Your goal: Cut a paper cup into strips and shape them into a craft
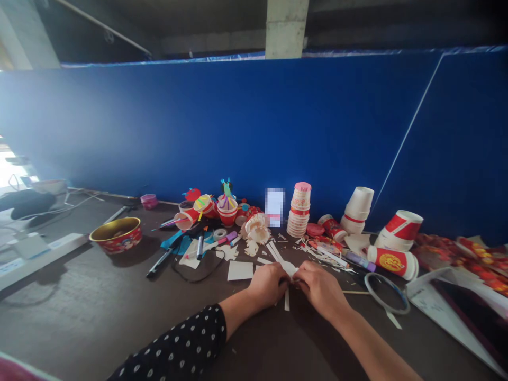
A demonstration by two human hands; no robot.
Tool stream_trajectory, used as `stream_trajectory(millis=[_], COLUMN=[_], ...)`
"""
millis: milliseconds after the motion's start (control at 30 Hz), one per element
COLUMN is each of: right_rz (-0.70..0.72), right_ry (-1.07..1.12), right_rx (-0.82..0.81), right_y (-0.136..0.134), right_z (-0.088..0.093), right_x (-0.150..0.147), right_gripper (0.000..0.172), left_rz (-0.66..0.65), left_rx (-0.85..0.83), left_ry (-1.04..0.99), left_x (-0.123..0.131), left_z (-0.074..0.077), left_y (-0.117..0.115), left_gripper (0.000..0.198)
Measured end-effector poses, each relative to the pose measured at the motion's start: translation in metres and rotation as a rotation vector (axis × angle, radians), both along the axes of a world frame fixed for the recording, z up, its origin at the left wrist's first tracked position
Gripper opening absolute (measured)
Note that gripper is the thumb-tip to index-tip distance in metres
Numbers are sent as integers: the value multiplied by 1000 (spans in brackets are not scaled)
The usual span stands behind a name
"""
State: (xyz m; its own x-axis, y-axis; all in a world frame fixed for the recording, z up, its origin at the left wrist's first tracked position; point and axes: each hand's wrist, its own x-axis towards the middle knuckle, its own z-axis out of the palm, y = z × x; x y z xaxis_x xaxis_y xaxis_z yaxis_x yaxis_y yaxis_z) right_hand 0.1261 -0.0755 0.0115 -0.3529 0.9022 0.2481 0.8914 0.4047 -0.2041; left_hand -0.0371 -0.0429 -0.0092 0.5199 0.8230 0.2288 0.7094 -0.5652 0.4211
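My left hand (268, 286) and my right hand (319, 288) meet over the dark tabletop (99, 296), pinching a piece of white paper (289, 269) between them. Narrow white paper strips (277, 252) fan out from it toward the back, and another strip (287, 300) hangs below my fingers. A white paper square (240, 270) lies just left of my left hand. Behind my hands stands a cream paper flower (257, 228), with paper scraps scattered around it. A black sleeve with white dots (190, 341) covers my left forearm.
A blue partition (238, 127) runs behind the table. Along it stand paper cups (300, 210), cup crafts, markers and a tape roll (219, 234). A red bowl (117, 234) sits left; a thin hoop (387, 293) and red patterned paper (476, 259) lie right.
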Motion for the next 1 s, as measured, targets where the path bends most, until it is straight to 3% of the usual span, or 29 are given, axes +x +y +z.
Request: stream_trajectory(millis=[800, 1000], right_rz=[44, 77], right_ry=[113, 131], right_rx=[-37, -32], right_y=[10, 11], right_z=[-11, -13], right_x=[1, 1], right_gripper=[23, 23], left_rz=[13, 80], left_rx=[-74, -91], left_ry=[-22, 6], left_x=[-1, 2], left_z=[3, 3], left_y=[1, -2], left_gripper=[19, 19])
